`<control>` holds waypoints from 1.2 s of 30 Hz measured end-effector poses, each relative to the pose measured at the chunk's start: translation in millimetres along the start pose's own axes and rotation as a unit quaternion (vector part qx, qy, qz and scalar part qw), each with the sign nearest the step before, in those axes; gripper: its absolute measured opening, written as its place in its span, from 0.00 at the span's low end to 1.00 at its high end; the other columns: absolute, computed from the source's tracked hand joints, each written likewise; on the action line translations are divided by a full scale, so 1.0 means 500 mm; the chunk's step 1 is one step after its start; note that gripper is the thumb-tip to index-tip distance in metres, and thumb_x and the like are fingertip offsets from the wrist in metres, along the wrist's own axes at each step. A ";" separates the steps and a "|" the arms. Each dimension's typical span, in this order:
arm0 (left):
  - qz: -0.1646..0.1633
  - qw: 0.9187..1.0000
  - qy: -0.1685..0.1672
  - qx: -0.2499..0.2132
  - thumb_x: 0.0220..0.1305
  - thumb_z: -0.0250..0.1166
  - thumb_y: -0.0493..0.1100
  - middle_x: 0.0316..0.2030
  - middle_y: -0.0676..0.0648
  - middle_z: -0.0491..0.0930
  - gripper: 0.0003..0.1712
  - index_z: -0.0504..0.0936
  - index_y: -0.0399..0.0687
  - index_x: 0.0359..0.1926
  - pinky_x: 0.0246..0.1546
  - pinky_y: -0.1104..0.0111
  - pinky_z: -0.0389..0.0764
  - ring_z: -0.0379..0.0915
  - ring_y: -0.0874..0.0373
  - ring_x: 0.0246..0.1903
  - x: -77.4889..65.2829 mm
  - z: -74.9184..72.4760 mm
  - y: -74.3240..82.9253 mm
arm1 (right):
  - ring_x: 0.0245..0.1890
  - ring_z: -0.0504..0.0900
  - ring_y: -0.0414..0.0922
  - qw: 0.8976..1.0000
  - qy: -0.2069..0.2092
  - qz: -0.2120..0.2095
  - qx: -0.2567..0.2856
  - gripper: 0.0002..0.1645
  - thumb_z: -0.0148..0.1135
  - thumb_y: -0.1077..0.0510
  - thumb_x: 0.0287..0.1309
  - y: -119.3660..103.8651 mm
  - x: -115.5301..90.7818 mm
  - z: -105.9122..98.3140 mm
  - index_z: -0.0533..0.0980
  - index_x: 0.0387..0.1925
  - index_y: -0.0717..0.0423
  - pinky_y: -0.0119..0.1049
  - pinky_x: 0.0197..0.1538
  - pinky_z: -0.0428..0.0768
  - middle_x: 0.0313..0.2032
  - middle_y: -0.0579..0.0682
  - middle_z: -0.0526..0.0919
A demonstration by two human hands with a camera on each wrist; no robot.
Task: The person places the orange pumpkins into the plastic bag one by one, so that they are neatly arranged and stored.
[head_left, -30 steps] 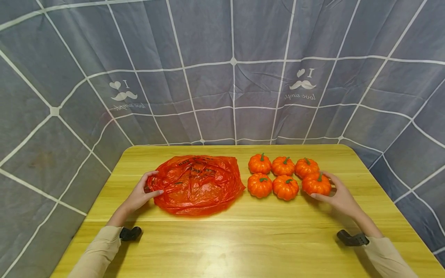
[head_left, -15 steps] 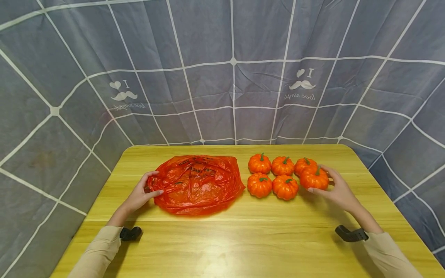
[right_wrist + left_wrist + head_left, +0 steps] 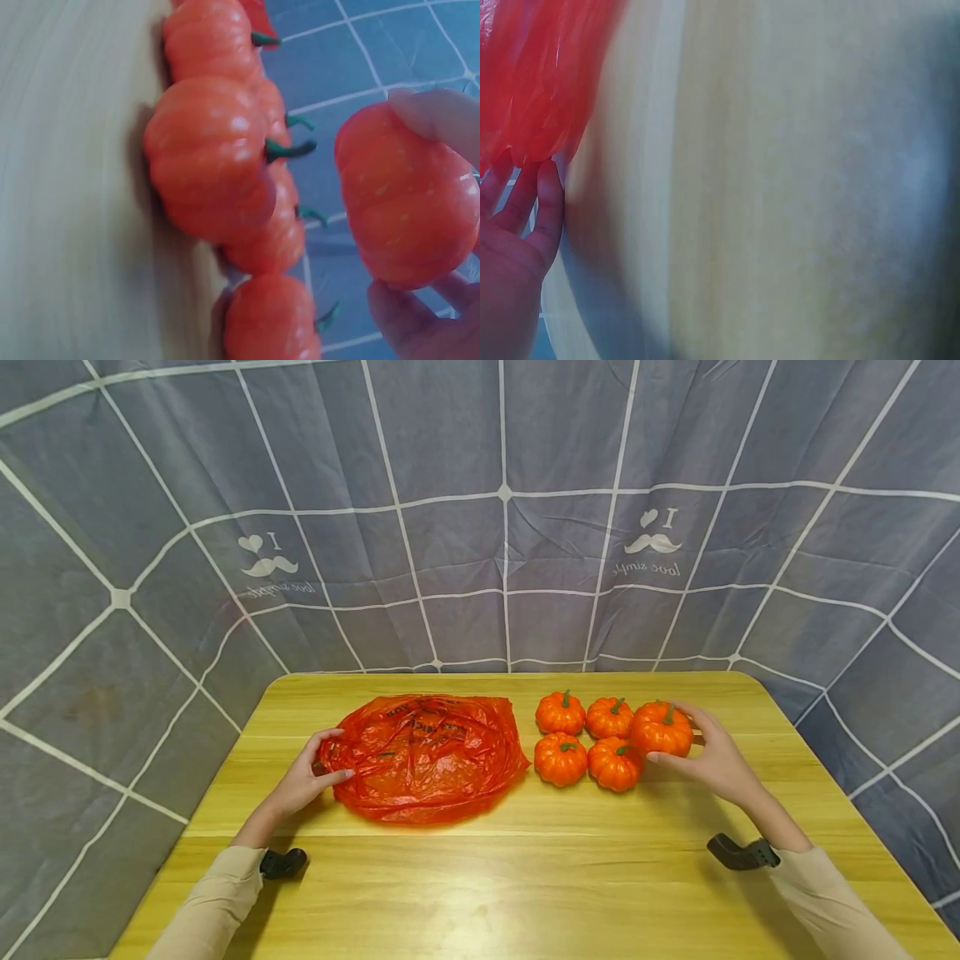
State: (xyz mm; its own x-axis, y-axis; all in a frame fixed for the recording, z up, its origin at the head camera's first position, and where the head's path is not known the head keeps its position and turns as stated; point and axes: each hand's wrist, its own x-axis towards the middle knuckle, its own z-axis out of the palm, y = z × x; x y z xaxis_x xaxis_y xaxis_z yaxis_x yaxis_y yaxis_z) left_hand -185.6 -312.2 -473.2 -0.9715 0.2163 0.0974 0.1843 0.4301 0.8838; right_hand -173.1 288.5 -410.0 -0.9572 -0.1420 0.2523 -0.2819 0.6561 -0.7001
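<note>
Raised off the table in my right hand (image 3: 714, 767) is a small orange toy pumpkin (image 3: 662, 731) with a green stem. Thumb and fingers grip its sides, as the right wrist view shows the pumpkin (image 3: 405, 195) too. In the head view it covers most of the back-right pumpkin. Two more stand in the back row, including a pumpkin (image 3: 560, 712) at its left end; two sit in front, among them a pumpkin (image 3: 615, 764). My left hand (image 3: 300, 783) holds the left edge of a crumpled red plastic bag (image 3: 431, 768); its fingertips meet the gathered film in the left wrist view.
The wooden table (image 3: 480, 885) has rounded back corners. A grey curtain (image 3: 450, 552) with white grid lines surrounds it at the back and sides. Black wrist mounts, such as the left mount (image 3: 283, 864), stick out inward from both sleeves.
My right hand has lifted the pumpkin from the front row's right end and carried it up and to the left. The left hand and the bag stay where they were.
</note>
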 end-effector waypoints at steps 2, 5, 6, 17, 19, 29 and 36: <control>-0.005 1.000 0.001 0.004 0.60 0.66 0.37 0.64 0.32 0.60 0.39 0.56 0.38 0.67 0.46 0.83 0.73 0.68 0.57 0.54 -0.001 -0.001 0.001 | 0.57 0.68 0.56 1.000 -0.003 -0.002 0.001 0.48 0.74 0.53 0.47 -0.012 0.006 0.005 0.62 0.67 0.60 0.25 0.49 0.70 0.63 0.63 0.67; -0.014 1.000 0.002 0.006 0.60 0.66 0.37 0.65 0.32 0.59 0.40 0.55 0.39 0.68 0.46 0.84 0.72 0.65 0.43 0.58 -0.002 -0.002 0.003 | 0.59 0.66 0.59 1.000 -0.009 0.001 0.008 0.49 0.74 0.53 0.47 -0.029 0.013 0.013 0.62 0.68 0.59 0.41 0.55 0.72 0.63 0.64 0.66; -0.016 1.000 0.002 0.006 0.60 0.66 0.38 0.65 0.32 0.59 0.40 0.55 0.39 0.68 0.46 0.84 0.72 0.64 0.40 0.58 -0.003 -0.002 0.004 | 0.60 0.65 0.61 1.000 -0.011 0.003 0.010 0.49 0.74 0.52 0.47 -0.034 0.016 0.016 0.61 0.68 0.59 0.48 0.56 0.71 0.64 0.65 0.65; -0.012 1.000 0.004 0.002 0.60 0.66 0.37 0.65 0.32 0.58 0.40 0.55 0.38 0.68 0.45 0.83 0.73 0.64 0.38 0.58 -0.004 -0.001 0.004 | 0.56 0.68 0.61 0.998 -0.041 0.014 0.035 0.50 0.74 0.50 0.47 -0.069 0.040 0.054 0.60 0.68 0.56 0.59 0.52 0.75 0.63 0.61 0.65; -0.013 1.000 0.005 0.003 0.60 0.66 0.37 0.65 0.32 0.59 0.40 0.55 0.38 0.68 0.44 0.83 0.73 0.65 0.38 0.57 -0.004 0.000 0.003 | 0.55 0.70 0.61 0.998 -0.048 0.013 0.049 0.50 0.74 0.51 0.47 -0.075 0.043 0.063 0.60 0.69 0.56 0.57 0.52 0.76 0.63 0.61 0.65; -0.007 1.000 0.011 0.006 0.59 0.67 0.37 0.64 0.32 0.60 0.40 0.56 0.38 0.68 0.46 0.84 0.72 0.65 0.43 0.57 -0.003 0.003 0.004 | 0.60 0.67 0.59 0.997 -0.061 -0.004 0.041 0.50 0.75 0.48 0.45 -0.112 0.056 0.116 0.61 0.68 0.52 0.61 0.58 0.70 0.64 0.58 0.65; -0.014 1.000 0.011 0.005 0.60 0.67 0.38 0.65 0.32 0.60 0.40 0.56 0.38 0.68 0.46 0.84 0.71 0.64 0.43 0.59 -0.003 0.003 0.003 | 0.63 0.67 0.59 0.995 -0.072 -0.010 0.067 0.50 0.75 0.48 0.46 -0.139 0.068 0.155 0.61 0.68 0.50 0.61 0.60 0.70 0.67 0.57 0.64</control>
State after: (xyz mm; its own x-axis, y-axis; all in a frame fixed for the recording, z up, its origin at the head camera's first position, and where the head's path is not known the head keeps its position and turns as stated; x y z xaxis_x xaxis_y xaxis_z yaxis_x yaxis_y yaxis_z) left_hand -183.9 -310.6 -472.5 -0.9792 0.1855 0.0828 0.1588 0.4449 0.8814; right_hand -191.4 180.7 -404.6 -0.9483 -0.2649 0.1751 -0.2974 0.5482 -0.7817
